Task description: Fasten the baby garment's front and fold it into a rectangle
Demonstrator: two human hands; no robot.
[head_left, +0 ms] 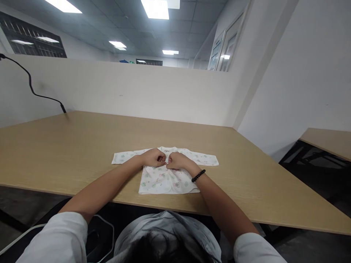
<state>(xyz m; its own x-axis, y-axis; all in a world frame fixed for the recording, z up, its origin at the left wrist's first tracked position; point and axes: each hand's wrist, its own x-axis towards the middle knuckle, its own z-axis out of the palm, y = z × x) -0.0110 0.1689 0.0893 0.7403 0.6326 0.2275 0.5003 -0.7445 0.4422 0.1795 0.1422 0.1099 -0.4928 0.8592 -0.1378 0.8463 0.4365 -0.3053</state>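
A small white baby shirt with a pastel animal print lies spread on the table, its sleeves stretched out to both sides and its hem toward me. My left hand and my right hand meet at the middle of its front, below the neckline. Both have curled fingers pinching the cloth along the front opening, their fingertips almost touching. Whatever fastening may be between the fingertips is too small to make out. A black beaded bracelet circles my right wrist.
The shirt rests near the front edge of a light wooden table. A white partition rises behind it. A black gooseneck stem stands at the far left. Another table is at the right, and a white cable hangs below the edge.
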